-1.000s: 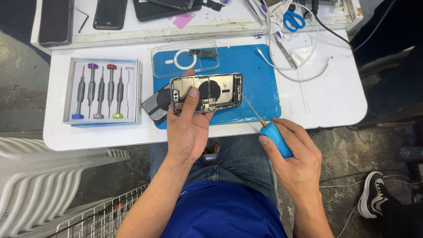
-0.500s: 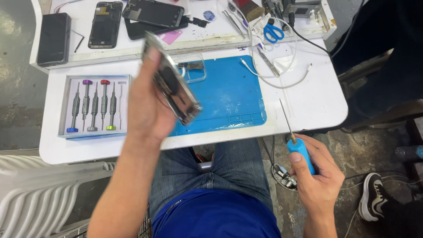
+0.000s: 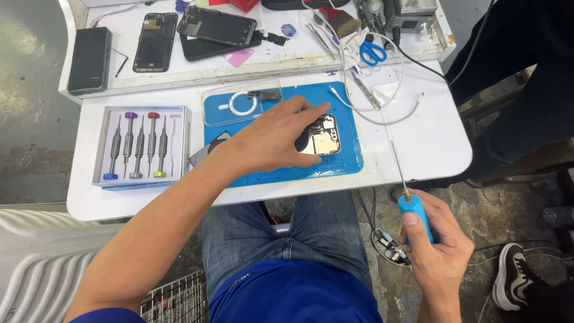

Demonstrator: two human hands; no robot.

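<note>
My left hand [image 3: 272, 140] reaches across the blue work mat [image 3: 353, 162] and lies flat over an opened phone [image 3: 326, 136]. Its fingers rest on the phone's frame, and only the phone's right end, with bare boards inside, shows past the palm. My right hand [image 3: 439, 254] is off the table's front right edge, above the floor. It grips a screwdriver by its blue handle [image 3: 417, 216], and the long thin shaft points up over the white table [image 3: 436, 143].
A clear phone case [image 3: 239, 103] lies at the mat's back. An open box of several small screwdrivers [image 3: 140, 146] sits to the left. Phones [image 3: 154, 42], blue scissors [image 3: 372, 52], tweezers and a white cable [image 3: 382, 116] fill the back. Another person's shoe [image 3: 514, 281] is at the right.
My left hand lifted the opened phone off the mat and tilted it, and has now set it back down. My right hand drew the screwdriver away to the right.
</note>
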